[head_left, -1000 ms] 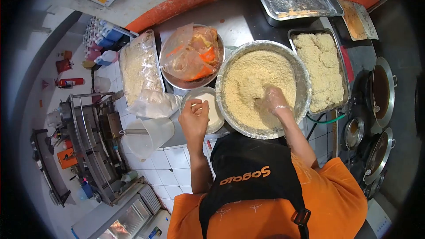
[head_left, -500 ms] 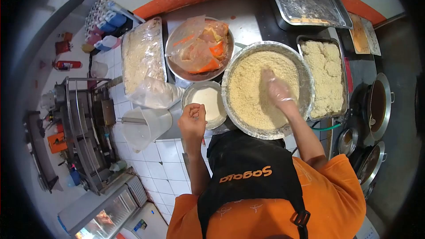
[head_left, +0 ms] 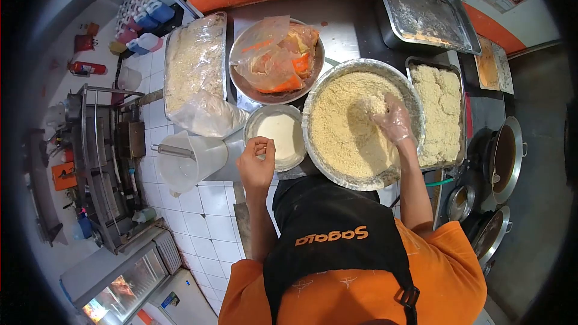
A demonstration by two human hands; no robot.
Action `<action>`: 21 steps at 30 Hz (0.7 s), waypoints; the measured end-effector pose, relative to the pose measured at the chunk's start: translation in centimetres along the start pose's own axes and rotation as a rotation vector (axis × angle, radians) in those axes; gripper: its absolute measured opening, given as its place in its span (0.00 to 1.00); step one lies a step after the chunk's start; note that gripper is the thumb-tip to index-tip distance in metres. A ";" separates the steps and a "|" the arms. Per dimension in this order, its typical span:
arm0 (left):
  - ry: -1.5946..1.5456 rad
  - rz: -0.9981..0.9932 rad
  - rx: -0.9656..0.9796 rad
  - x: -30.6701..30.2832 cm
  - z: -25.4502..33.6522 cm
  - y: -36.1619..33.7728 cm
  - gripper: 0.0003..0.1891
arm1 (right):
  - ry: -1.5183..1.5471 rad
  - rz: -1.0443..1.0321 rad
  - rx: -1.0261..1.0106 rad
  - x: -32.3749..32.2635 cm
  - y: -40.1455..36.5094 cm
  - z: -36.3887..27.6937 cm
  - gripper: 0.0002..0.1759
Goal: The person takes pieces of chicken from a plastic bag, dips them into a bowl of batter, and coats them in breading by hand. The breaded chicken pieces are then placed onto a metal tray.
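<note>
Shifted rightward in the bowl, the right hand curls around pale crumbs.

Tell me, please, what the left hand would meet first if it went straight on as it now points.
Probably the bowl of white mixture, just ahead of the left hand; the hand's height over the rim is unclear, so it might pass above.

Small bowl left of large basin, tray right.
</note>
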State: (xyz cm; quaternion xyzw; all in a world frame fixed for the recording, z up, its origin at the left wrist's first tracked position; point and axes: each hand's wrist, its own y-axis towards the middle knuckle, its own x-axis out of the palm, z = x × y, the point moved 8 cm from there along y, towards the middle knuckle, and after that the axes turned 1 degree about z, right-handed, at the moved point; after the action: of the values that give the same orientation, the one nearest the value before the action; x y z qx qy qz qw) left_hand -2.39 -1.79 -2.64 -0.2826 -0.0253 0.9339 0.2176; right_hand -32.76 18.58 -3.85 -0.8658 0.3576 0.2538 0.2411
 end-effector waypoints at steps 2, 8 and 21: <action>0.005 -0.008 0.014 0.3 0.1 0.3 0.08 | -0.080 0.054 -0.012 -0.9 -1.1 -1.0 0.36; -0.003 -0.027 0.053 0.5 0.8 0.2 0.07 | -0.760 0.013 0.116 1.6 -4.7 1.5 0.44; 0.053 -0.066 0.062 0.8 0.9 0.4 0.08 | -0.416 -0.197 0.222 7.0 -5.5 2.9 0.24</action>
State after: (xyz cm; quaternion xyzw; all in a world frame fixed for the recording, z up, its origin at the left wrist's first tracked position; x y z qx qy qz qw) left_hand -3.59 -1.72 -2.39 -0.2992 0.0003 0.9187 0.2577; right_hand -25.12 20.28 -8.99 -0.7939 0.2397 0.3609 0.4267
